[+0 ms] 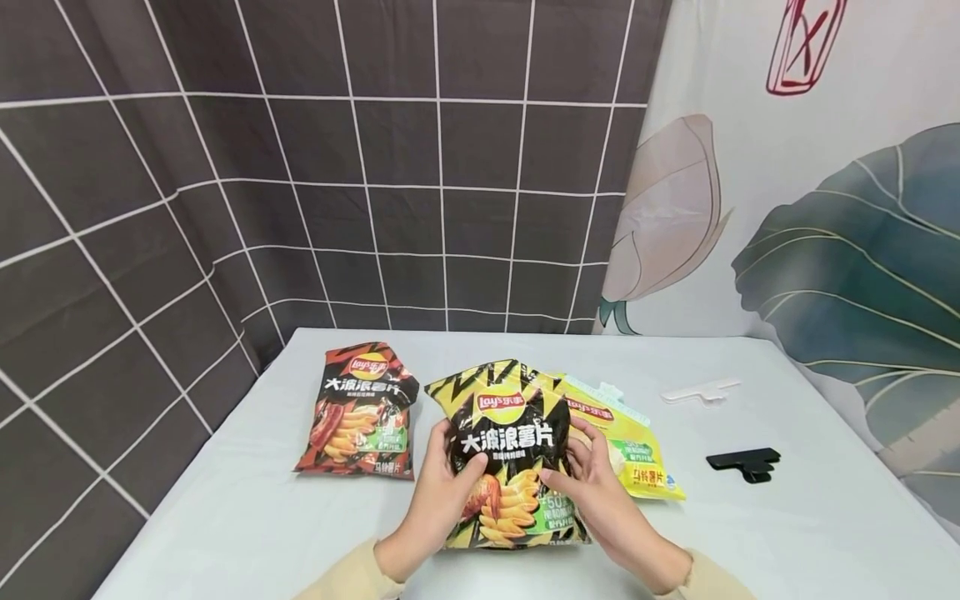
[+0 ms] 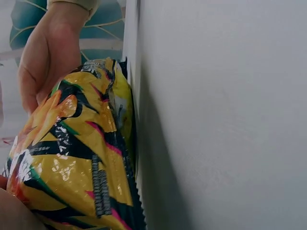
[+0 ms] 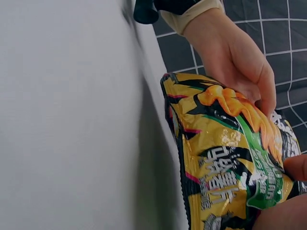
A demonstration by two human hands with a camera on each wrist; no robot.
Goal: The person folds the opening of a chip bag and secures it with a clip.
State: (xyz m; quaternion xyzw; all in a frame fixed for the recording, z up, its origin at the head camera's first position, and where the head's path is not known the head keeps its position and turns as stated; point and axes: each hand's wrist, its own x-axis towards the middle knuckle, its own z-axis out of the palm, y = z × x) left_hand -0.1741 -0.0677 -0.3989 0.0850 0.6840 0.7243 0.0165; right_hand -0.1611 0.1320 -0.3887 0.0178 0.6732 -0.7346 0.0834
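Both hands hold a black-and-yellow chip bag (image 1: 513, 454) in front of the body, its printed front turned up toward the head camera. My left hand (image 1: 441, 487) grips the left side, thumb on the front and fingers passing behind. On the opposite side my right hand (image 1: 600, 492) grips it likewise, thumb pressed near the picture of the chips. The bag's upper left corner flares outward. In the left wrist view, the bag's crimped lower edge (image 2: 139, 201) is close to the table, with a shadow alongside. The fingers behind the bag are mostly hidden.
A red chip bag (image 1: 356, 417) lies to the left on the white table (image 1: 225, 517). Behind my right hand lies a yellow chip bag (image 1: 645, 454), partly covered. Farther right are a white bag clip (image 1: 701, 392) and a black bag clip (image 1: 745, 462). A dark grid-patterned curtain (image 1: 405, 217) hangs behind.
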